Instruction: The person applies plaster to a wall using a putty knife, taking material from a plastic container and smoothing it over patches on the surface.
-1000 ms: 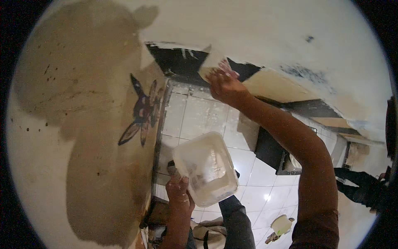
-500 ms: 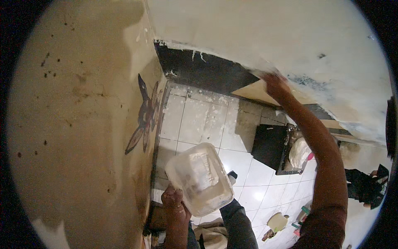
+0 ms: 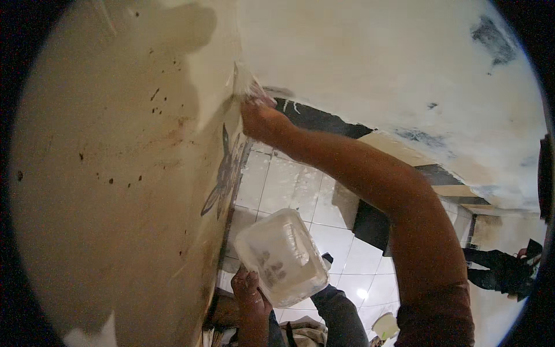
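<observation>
My left hand (image 3: 250, 289) grips the near edge of a translucent plastic container (image 3: 274, 231), tilted so that its inside shows white smears. Up at the corner between the two walls is my right hand (image 3: 258, 114), its fingers closed and pressed to the surface. A pale, blurred thing stands out from those fingers, too smeared to name. Around that hand lies the white-coated wall (image 3: 358, 58), whose coat ends in a ragged edge above a dark painted band (image 3: 321, 118).
To the left rises a stained beige wall (image 3: 115, 231) with a dark painted figure (image 3: 218, 173). White-spotted floor tiles (image 3: 283, 179) lie below. A black board-like object (image 3: 372, 225) sits on them, partly behind my right arm. A person in dark clothes (image 3: 500, 272) is at the far right.
My right hand has swept left along the wall's lower edge into the corner. The view has shifted slightly. My left hand still holds the container.
</observation>
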Motion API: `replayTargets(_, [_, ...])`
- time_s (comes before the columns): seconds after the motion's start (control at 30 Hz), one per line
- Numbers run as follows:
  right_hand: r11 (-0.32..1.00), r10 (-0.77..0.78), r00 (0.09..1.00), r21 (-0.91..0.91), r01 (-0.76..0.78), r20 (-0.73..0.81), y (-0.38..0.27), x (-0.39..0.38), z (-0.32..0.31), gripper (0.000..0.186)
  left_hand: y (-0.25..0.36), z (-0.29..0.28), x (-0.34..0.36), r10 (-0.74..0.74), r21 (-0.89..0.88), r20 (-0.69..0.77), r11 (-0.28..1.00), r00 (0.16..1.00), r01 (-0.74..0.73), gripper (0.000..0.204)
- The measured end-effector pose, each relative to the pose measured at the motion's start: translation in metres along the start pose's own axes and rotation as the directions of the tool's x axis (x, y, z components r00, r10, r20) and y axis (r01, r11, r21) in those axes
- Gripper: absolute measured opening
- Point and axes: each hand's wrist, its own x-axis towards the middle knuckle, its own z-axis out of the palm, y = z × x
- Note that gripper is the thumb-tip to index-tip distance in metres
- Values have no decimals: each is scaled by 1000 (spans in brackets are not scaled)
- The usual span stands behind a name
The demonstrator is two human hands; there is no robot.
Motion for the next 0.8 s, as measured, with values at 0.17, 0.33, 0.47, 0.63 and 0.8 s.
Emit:
replayTargets(0.17, [882,465,885,-70,-465,-27,51,4,-24,35,3,-9,-6,91,-28,-107,995,990,-94,75])
replayTargets(0.33, [753,310,948,-627,-200,70,123,-230,-96,45,7,-11,-5,4,20,-43,1000,999,-3,77])
replayTargets(0.47, [433,438,876,-901,-7,204,61,-313,-143,41,7,-2,-6,-46,30,-71,998,996,49,80])
replayTargets(0.63, [807,111,975,-590,26,194,-17,-148,-122,46,7,-2,-8,-26,9,-23,1000,999,26,83])
replayTargets(0.8, [878,233,965,-453,-156,119,-27,-12,-93,39,6,-19,-14,-72,1,-68,997,995,72,80])
